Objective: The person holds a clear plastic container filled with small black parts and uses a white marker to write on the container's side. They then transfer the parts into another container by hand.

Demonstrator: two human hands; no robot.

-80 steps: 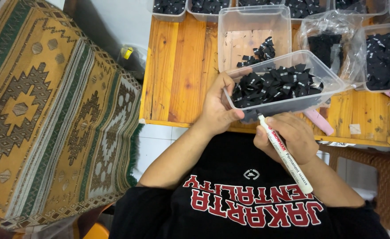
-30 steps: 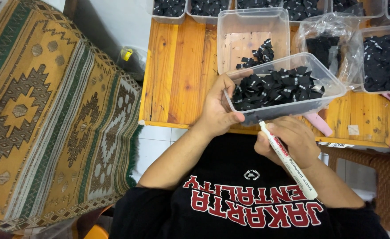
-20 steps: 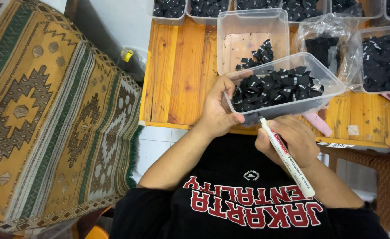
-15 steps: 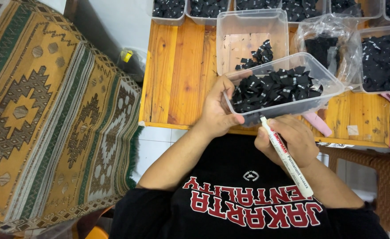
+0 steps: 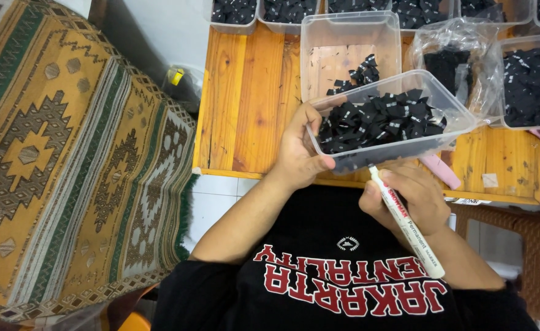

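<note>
1. A clear plastic tub (image 5: 387, 122) filled with small black pieces is gripped at its near corner by the left hand (image 5: 299, 150), thumb along the front wall.
2. A white marker (image 5: 406, 220) is clasped by the closed right hand (image 5: 404, 196), its tip touching the tub's front wall just above that hand.
3. The tub is held tilted over a wooden table (image 5: 245, 98), beyond both hands.
4. A second clear tub (image 5: 349, 46) sits just behind the held one.
</note>
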